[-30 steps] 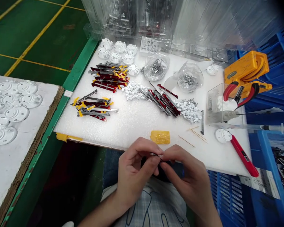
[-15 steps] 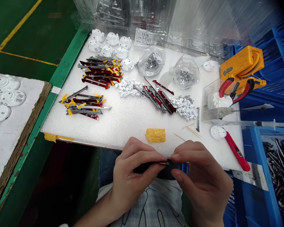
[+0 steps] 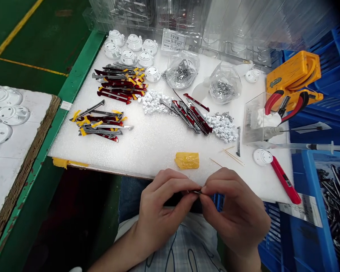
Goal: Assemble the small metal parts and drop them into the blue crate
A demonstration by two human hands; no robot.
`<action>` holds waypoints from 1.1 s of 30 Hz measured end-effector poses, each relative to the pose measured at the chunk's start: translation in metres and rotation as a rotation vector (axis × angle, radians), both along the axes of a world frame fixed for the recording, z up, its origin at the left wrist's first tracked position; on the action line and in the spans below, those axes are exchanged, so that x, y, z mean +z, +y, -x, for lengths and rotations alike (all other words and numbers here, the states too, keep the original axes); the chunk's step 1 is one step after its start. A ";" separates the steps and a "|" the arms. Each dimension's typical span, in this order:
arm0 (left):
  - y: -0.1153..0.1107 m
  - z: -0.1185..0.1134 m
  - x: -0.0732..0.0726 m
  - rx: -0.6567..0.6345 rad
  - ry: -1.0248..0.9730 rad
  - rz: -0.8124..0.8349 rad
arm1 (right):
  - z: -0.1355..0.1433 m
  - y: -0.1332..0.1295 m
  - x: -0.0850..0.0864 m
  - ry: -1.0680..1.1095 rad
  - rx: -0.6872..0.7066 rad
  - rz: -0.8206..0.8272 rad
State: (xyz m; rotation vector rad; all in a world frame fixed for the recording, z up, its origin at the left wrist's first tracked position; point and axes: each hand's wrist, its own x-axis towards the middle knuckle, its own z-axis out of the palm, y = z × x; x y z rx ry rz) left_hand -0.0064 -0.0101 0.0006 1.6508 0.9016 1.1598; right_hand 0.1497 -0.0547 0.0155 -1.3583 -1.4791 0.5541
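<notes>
Both hands meet low in the head view, just off the table's front edge. My left hand [image 3: 166, 204] pinches a small, slim dark metallic part [image 3: 196, 192] between thumb and forefinger; most of it is hidden by the fingers. The thumb and forefinger of my right hand [image 3: 235, 207] are closed at the part's right end, pinching there; whether they hold that same part or something tiny is hidden. A yellow taped block [image 3: 187, 160] lies on the white foam sheet [image 3: 147, 151] just beyond my fingers, with thin wooden sticks [image 3: 232, 156] to its right.
Red and grey strips, some with yellow tape, form piles [image 3: 120, 84] at left and centre. White bits [image 3: 222, 127] lie beside them. Bags of small metal parts [image 3: 183, 70] stand behind. At right are pliers [image 3: 286, 105], a syringe [image 3: 314, 146], a red-handled tool [image 3: 286, 181] and a blue crate [image 3: 303, 166].
My right thumb and forefinger have closed and moved left to meet the part at my left fingertips. My left hand keeps its pinch, shifted only slightly.
</notes>
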 end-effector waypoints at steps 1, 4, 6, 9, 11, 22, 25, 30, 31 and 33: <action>0.001 0.000 0.001 0.000 -0.003 -0.004 | 0.001 0.000 -0.001 0.008 -0.003 -0.003; 0.002 0.001 0.003 0.005 -0.003 -0.030 | 0.002 0.000 -0.001 0.037 0.001 -0.011; 0.003 0.001 0.004 0.012 0.003 -0.053 | 0.002 0.000 -0.001 0.065 0.005 -0.008; 0.002 0.001 0.004 0.040 0.033 -0.079 | 0.005 -0.001 -0.002 0.095 0.020 0.020; 0.002 0.001 0.003 0.058 0.051 -0.093 | 0.006 -0.002 -0.004 0.105 0.034 0.034; 0.015 0.006 -0.017 0.125 0.099 -0.092 | -0.049 -0.010 -0.012 -0.327 -0.330 0.089; 0.016 0.006 -0.020 0.126 0.134 -0.121 | -0.055 -0.006 -0.021 -0.491 -0.329 0.100; 0.015 0.008 -0.020 0.144 0.199 -0.180 | -0.056 0.000 -0.034 -0.539 -0.301 0.116; 0.016 0.009 -0.020 0.155 0.218 -0.209 | -0.057 0.000 -0.034 -0.533 -0.312 0.114; 0.016 0.010 -0.022 0.172 0.252 -0.256 | -0.058 -0.001 -0.033 -0.496 -0.347 0.124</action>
